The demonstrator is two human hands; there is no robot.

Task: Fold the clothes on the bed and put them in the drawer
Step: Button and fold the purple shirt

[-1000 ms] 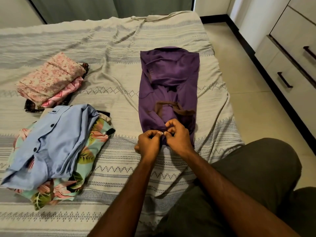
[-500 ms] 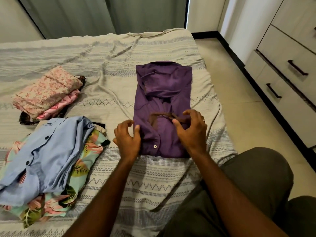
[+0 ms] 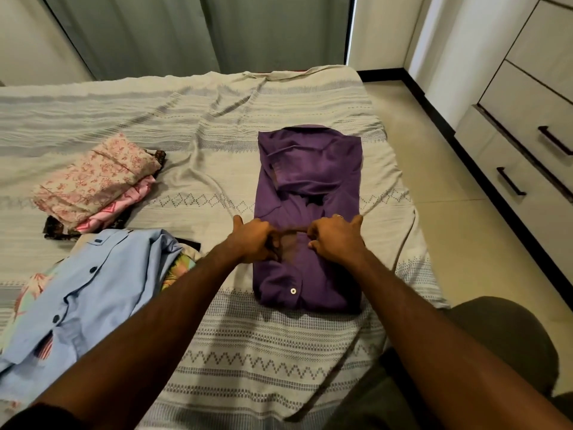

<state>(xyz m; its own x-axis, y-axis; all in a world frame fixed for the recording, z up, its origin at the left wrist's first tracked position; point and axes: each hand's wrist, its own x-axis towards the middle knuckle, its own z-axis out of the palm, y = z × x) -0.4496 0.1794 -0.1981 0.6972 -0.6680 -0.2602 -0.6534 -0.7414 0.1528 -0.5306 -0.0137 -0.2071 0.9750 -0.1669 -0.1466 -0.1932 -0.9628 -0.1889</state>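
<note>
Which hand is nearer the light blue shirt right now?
Left. The left hand rests on the purple shirt's left edge, just right of the light blue shirt. The right hand sits farther right, on the purple shirt's other side.

Purple shirt [image 3: 310, 181], light-blue shirt [image 3: 77, 299]

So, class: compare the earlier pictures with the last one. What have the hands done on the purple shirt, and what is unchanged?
Both hands moved up from the near hem of the purple shirt, releasing it. The left hand and right hand now grip the brown collar. The pink folded stack and blue shirt stayed put.
</note>
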